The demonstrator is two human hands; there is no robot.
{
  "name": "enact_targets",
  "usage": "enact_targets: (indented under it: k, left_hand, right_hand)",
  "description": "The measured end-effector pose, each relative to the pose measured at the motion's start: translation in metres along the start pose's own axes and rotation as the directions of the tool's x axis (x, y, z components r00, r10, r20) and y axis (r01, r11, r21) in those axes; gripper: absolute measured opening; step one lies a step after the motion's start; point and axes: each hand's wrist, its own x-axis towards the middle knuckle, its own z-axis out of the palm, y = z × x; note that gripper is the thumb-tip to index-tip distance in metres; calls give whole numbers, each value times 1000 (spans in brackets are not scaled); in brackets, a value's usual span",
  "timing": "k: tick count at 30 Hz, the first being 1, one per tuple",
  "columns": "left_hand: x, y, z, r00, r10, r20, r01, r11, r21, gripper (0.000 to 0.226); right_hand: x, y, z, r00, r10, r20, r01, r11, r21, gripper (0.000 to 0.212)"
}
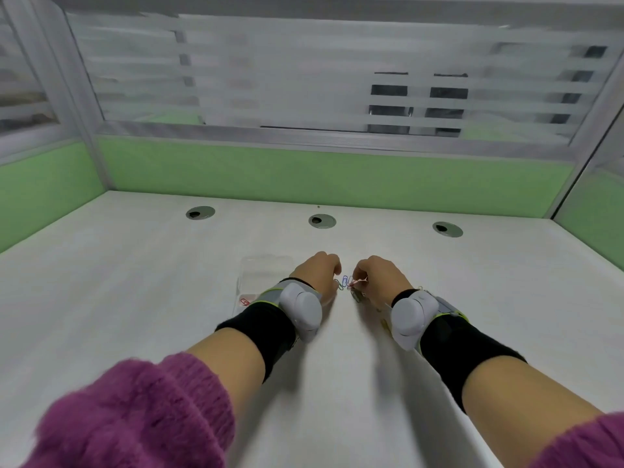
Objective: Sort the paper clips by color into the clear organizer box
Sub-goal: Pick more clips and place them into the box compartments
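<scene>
Left hand [317, 271]: curled, knuckles up, grip unclear. Right hand [381, 276]: pinching apparently pink paper clip [355, 283]. Clear organizer box [261, 276]: on counter [135, 265], one red clip inside.

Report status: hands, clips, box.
Left hand and right hand curled over the loose paper clips; grip unclear. Clear organizer box beside left hand, one red clip inside. Nothing in the way.
</scene>
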Motion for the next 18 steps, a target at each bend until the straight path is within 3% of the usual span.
enact_targets:
  k: [18]
  left_hand:
    - [11,-1,4,1000,6,29,-9,995,98,25]
  right_hand:
    - [2,3,2,1000,5,6,-5,1000,4,18]
